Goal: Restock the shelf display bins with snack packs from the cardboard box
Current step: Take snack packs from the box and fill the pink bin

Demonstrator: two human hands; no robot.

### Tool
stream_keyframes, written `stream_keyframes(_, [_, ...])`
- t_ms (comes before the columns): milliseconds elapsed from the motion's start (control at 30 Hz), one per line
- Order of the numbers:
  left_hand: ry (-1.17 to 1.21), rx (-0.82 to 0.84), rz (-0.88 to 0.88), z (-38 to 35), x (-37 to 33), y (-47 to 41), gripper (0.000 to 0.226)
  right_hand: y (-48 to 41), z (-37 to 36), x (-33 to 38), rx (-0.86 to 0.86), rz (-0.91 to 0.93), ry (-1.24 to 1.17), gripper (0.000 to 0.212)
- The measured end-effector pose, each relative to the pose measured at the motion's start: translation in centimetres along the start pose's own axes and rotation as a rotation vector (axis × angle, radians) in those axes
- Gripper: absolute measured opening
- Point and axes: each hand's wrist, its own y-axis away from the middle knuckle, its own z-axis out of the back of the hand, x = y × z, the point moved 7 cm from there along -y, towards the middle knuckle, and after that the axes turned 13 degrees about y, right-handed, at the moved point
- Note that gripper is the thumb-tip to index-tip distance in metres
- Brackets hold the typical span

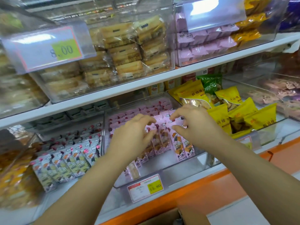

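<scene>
- Head view: we see the left hand point(134, 132) and the right hand point(193, 122) reaching into the clear bin point(180, 164) on the lower shelf, both over the pink snack packs point(164, 143).
- The packs stand upright in rows, printed faces forward, presumably so that shoppers can read them.
- Right grip: fingers spread and relaxed, tips on the pack tops, holding nothing.
- Left grip: fingers curled down onto the packs; we cannot tell whether it pinches one.
- We judge the step to be squaring the rows.
- The cardboard box point(162, 216) sits at the lower edge, below the shelf, its contents hidden.
</scene>
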Motion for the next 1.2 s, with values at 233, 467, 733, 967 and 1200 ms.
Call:
stream_keyframes(233, [-0.022,-0.116,0.037,4.1,5.3,4.7,0.02,0.2,-6.2,7.4,0.422,0.123,-0.149,0.016])
stream_keyframes(467, [0.146,-0.167,0.059,4.7,7.9,7.1,0.018,-0.7,-11.1,10.8,0.491,0.107,0.085,0.04])
stream_keyframes(733, [0.163,-0.147,0.071,4.6,8.0,7.2,0.02,-0.9,-10.6,11.8,0.511,0.116,0.011,0.033])
stream_keyframes(967, [0.157,-0.112,0.029,4.4,4.8,6.0,0.028,-0.5,-4.1,7.2,0.555,0.025,-0.579,0.037])
stream_keyframes(1200, [0.427,0.153,0.206,1.8,2.1,4.4,0.042,0.7,-0.5,2.5,0.322,-0.043,-0.75,0.038])
